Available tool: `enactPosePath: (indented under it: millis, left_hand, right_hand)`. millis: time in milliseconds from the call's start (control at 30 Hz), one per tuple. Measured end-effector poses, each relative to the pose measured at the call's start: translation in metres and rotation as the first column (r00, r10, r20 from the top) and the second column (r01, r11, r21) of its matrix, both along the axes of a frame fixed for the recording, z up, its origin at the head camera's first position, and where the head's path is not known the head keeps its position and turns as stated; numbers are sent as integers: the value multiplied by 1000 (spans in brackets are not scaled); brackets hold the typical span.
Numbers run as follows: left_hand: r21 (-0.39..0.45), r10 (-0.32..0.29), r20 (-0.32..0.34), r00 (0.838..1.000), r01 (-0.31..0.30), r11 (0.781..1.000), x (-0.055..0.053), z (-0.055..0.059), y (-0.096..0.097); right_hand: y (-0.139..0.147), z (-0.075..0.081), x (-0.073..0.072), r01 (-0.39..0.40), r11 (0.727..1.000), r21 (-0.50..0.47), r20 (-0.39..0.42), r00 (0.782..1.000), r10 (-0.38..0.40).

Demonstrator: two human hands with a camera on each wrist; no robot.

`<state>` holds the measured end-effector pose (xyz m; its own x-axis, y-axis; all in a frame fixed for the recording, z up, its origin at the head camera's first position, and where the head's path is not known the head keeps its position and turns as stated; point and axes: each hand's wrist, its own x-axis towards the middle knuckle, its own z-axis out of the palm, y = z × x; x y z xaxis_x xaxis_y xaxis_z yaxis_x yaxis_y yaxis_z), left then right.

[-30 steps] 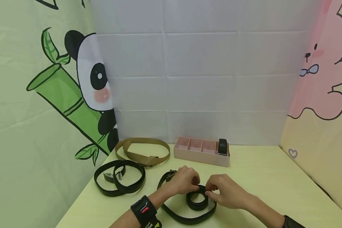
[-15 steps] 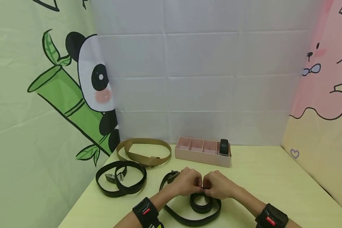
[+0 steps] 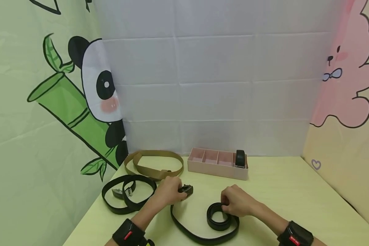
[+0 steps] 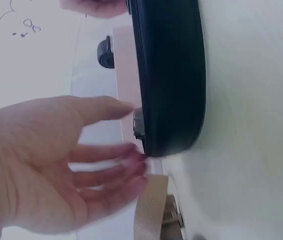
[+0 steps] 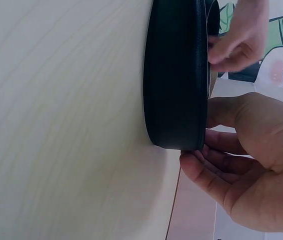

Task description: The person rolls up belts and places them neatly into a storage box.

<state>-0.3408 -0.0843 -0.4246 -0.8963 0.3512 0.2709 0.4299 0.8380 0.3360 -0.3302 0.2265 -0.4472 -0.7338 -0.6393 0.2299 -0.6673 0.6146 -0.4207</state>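
A black belt point(image 3: 200, 239) lies on edge in front of me, its right end wound into a coil point(image 3: 211, 222). My right hand point(image 3: 241, 201) pinches the coil's far right side; in the right wrist view the thumb and fingertips meet the strap's upper edge point(image 5: 176, 75). My left hand point(image 3: 169, 191) is at the belt's other end, fingers curled about the metal buckle point(image 3: 188, 190). In the left wrist view the blurred fingers and thumb lie on either side of the buckle point(image 4: 139, 124), behind the strap point(image 4: 174, 75).
At the left lies another black belt point(image 3: 141, 205) in loose loops, with a tan belt point(image 3: 160, 152) behind it. A pink divided box point(image 3: 216, 171) stands at the back, a rolled black belt point(image 3: 240, 159) in its right compartment. Curtains surround the table point(image 3: 283, 184).
Both hands met at the coil half a second ago. My left hand has since left it and moved left to the buckle; my right hand stays at the coil.
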Motion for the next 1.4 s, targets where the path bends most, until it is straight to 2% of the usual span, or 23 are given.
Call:
enactPosePath:
  millis: [67, 100, 167, 267, 333, 467, 700, 800, 900, 1000, 1100, 1200, 1267, 1300, 1400]
  left_hand:
    - [-10, 77, 39, 996, -77, 997, 7, -1, -10]
    - [-20, 93, 50, 994, -92, 996, 9, -2, -13]
    - [-21, 86, 54, 995, -85, 996, 13, -4, -18]
    - [-3, 31, 41, 999, -31, 1000, 11, -9, -18]
    - [3, -12, 21, 1000, 12, 1000, 6, -12, -15]
    - [-18, -85, -10, 996, 85, 996, -13, -18, 2]
    - [-37, -178, 2, 984, 178, 983, -44, -21, 55]
    - [-21, -222, 4, 975, 222, 975, -53, -25, 75]
    - [19, -284, 9, 959, 284, 959, -57, -29, 88]
    - [70, -320, 39, 947, 317, 946, -56, -31, 89]
    - [123, -313, 64, 947, 304, 945, -49, -29, 78]
    - [155, -293, 92, 952, 277, 948, -36, -24, 61]
    - [164, -280, 133, 951, 257, 952, -23, -20, 47]
    - [160, -287, 133, 949, 265, 951, -21, -26, 39]
    - [185, -265, 221, 939, 227, 956, -2, -24, 22]
  right_hand:
    - [2, -1, 1, -4, 1000, 3, -9, 1000, 4]
    - [2, -1, 1, -4, 1000, 2, -12, 1000, 4]
    - [3, -1, 2, -4, 1000, -1, -14, 1000, 4]
    - [2, -1, 3, -9, 1000, -6, -17, 1000, 8]
    - [0, 0, 4, -14, 1000, -11, -9, 1000, 14]
    - [-9, 0, 6, -29, 999, -17, 15, 999, 29]
    - [-25, -1, 11, -68, 998, 1, -2, 998, 68]
    - [-27, -1, 13, -77, 997, -1, -24, 997, 77]
    - [-27, -1, 14, -83, 997, -7, -46, 996, 83]
    - [-28, -2, 15, -85, 996, -11, -58, 995, 85]
    - [-28, -2, 15, -80, 997, -10, -66, 995, 79]
    - [-28, -1, 15, -67, 998, -17, -42, 997, 66]
    - [-28, 0, 15, -63, 998, -22, -16, 998, 62]
    - [-28, 1, 16, -62, 998, -22, -10, 998, 62]
    - [-28, 2, 17, -57, 998, -17, 4, 998, 57]
